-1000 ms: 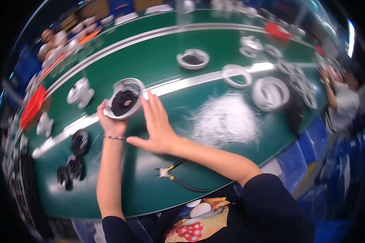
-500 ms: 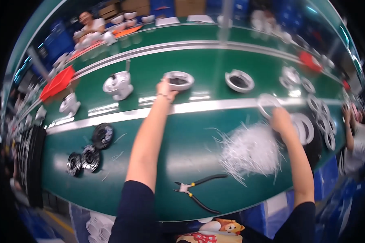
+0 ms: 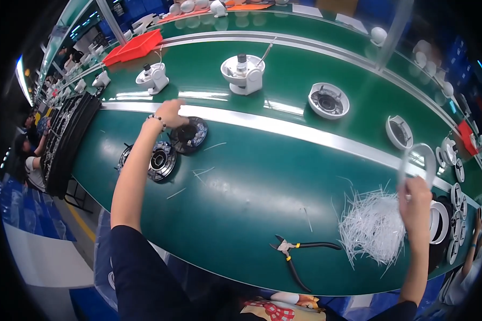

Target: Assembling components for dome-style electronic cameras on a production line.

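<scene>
Left hand [image 3: 168, 114] is swinging left, a black disc [image 3: 190, 137] sitting at its fingertips toward the table's [image 3: 241, 214] far-left corner, can't tell if gripping; right hand [image 3: 415, 195] is clutching a white ring [image 3: 431, 163] near the right edge.

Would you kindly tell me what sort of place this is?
Probably a factory assembly line: white housings stand spaced along a green surface beyond a metal rail, and cutters lie near a heap of pale strips.

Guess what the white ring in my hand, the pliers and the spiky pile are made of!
White ring: perhaps smooth plastic, evenly pale, though blurred. Pliers: probably metal head, silvery grey; matte black handles, maybe rubber-coated. Spiky pile: likely thin plastic strips, glossy and partly see-through, but I can't be sure.
</scene>
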Motion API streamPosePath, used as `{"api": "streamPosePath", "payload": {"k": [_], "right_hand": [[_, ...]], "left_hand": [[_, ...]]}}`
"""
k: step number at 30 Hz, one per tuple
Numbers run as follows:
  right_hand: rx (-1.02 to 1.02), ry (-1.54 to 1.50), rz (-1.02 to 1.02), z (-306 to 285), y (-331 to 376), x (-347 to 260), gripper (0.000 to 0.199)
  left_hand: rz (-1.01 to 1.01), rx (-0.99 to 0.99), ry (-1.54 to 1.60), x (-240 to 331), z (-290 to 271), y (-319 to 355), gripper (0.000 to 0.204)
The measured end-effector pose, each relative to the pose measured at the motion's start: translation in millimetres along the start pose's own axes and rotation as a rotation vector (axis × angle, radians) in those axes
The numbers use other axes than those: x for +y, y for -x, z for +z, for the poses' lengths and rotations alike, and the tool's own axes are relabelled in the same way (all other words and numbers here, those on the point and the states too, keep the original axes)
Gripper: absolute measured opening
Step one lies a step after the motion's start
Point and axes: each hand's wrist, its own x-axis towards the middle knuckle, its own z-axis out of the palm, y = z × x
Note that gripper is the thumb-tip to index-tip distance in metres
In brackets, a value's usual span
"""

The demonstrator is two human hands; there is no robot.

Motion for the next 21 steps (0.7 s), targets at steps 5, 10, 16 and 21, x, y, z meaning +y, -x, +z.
{"api": "streamPosePath", "payload": {"k": [5,10,16,21], "right_hand": [[-0.123,-0.316,-0.469,40,-11,-122,0.009],[-0.380,-0.467,-0.485,96,-7,-163,0.017],[-0.419,-0.219,-0.409,82,-33,-167,0.109],[-0.291,-0.543,-0.278,102,-47,-162,0.115]], "left_hand": [[-0.160,-0.060,0.108,-1,13,12,0.058],[0.084,0.154,0.393,50,1,27,0.034],[0.099,0.320,0.806,78,10,66,0.029],[0.064,0.261,0.998,95,21,91,0.024]]}}
